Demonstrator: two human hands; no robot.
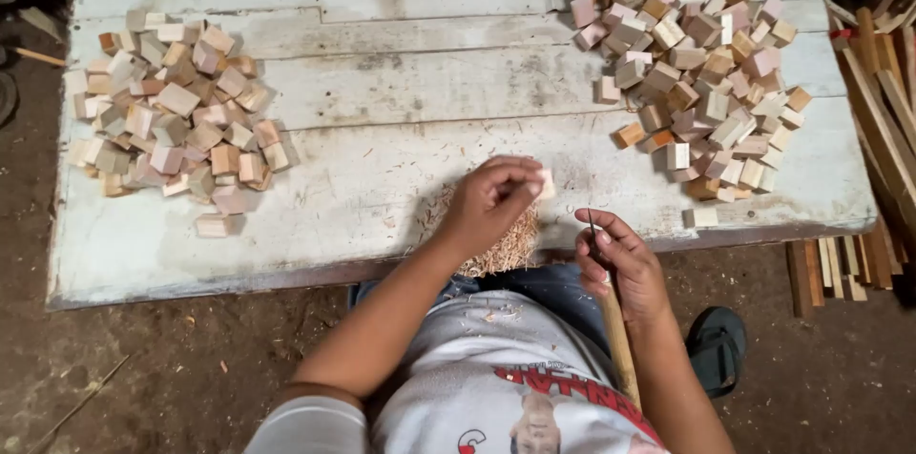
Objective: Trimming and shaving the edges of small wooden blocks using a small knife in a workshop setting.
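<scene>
The left hand (491, 201) pinches a small pale wooden block (545, 184) between its fingertips, held just above the near edge of the worn whitish board (401, 82) that serves as a worktop, roughly at the centre of the view. The right hand (620, 258) is closed around a thin dark blade (592, 230) set on a long pale wooden handle (620, 344), the blade pointing up toward 12 o'clock, just beside the block and a little apart from it. By the look of it, this is the carving or trimming step on a single block: a mound of fine wood shavings (506, 244) lies directly under the left hand. A cut from here would call for bringing blade and block together and keeping the thumb of the holding hand out of the blade's path. No container is in view; the stock lies loose in two heaps on the board, one pile of blocks at 10 o'clock (176, 115) and a larger pile at 2 o'clock (697, 72). Wooden slats (878, 111) are stacked off the board at 3 o'clock.
</scene>
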